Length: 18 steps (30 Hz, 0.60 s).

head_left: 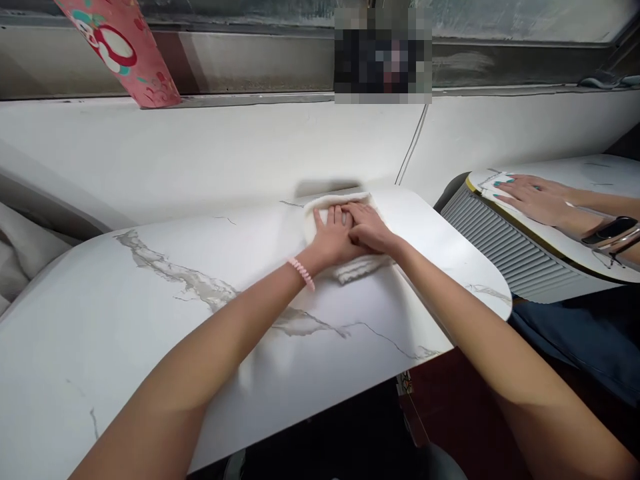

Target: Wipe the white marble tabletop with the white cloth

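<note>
A folded white cloth (pixel 363 269) with a fluffy texture lies on a white marble-patterned tabletop (pixel 165 333), near its back edge. My left hand (pixel 333 240) presses flat on the cloth with its fingers stretched and spread; a pink coiled band (pixel 301 273) circles that wrist. Right beside it, touching and partly overlapping it, my right hand (pixel 370 228) bears down on the cloth with bent fingers. Parts of the cloth are hidden beneath both hands.
A white wall (pixel 225 160) and window ledge run behind the table. On the ledge leans a pink patterned object (pixel 125 57). At right, another person's hands (pixel 537 197) rest on a white cloth (pixel 493 185) atop a ribbed-sided counter (pixel 520 247). Grey fabric (pixel 25 247) lies at far left.
</note>
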Each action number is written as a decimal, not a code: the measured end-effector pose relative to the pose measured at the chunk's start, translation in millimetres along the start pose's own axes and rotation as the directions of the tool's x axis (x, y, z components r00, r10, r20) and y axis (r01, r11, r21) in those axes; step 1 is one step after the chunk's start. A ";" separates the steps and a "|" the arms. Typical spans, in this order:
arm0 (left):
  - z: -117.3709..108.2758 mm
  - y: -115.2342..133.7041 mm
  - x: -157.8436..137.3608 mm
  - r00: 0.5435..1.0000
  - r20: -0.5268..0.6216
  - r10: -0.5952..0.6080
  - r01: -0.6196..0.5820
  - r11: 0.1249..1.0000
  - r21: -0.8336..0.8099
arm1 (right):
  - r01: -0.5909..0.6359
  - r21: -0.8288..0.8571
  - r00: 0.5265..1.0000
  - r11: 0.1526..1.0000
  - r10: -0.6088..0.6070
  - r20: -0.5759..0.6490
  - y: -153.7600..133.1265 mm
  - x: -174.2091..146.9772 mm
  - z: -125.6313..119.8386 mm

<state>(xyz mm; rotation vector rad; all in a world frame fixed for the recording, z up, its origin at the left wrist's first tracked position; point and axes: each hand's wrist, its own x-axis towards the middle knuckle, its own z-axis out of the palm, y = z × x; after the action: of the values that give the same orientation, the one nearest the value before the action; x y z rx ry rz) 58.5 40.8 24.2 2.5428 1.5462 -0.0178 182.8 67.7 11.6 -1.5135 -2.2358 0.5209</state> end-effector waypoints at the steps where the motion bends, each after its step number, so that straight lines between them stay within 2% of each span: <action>1: -1.7 -4.0 10.5 1.000 0.001 0.001 -0.001 1.000 -0.005 | 0.010 0.035 0.999 0.999 -0.009 -0.034 7.1 11.6 -0.2; 4: -6.0 -10.3 36.2 1.000 0.000 -0.013 0.013 1.000 -0.010 | 0.010 0.141 0.997 0.990 0.001 -0.078 23.8 38.5 -4.1; 8: -10.1 -5.4 60.5 0.999 0.013 -0.046 0.046 0.999 -0.003 | -0.125 0.201 0.991 0.972 0.130 -0.014 31.5 54.0 -19.1; 12: -10.0 7.0 78.0 0.997 0.008 -0.071 0.071 0.997 0.002 | -0.239 0.206 0.970 0.949 0.226 0.085 31.3 53.1 -38.2; 18: -9.5 15.8 83.9 0.995 0.045 -0.088 0.087 0.996 0.012 | -0.274 0.103 0.949 0.956 0.251 0.192 38.6 52.5 -47.6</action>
<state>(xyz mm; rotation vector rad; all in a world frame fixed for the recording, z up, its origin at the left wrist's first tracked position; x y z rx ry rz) 110.6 109.0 27.6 2.4627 1.6433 -0.0934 219.7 134.3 38.6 -1.7680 -2.0882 0.8954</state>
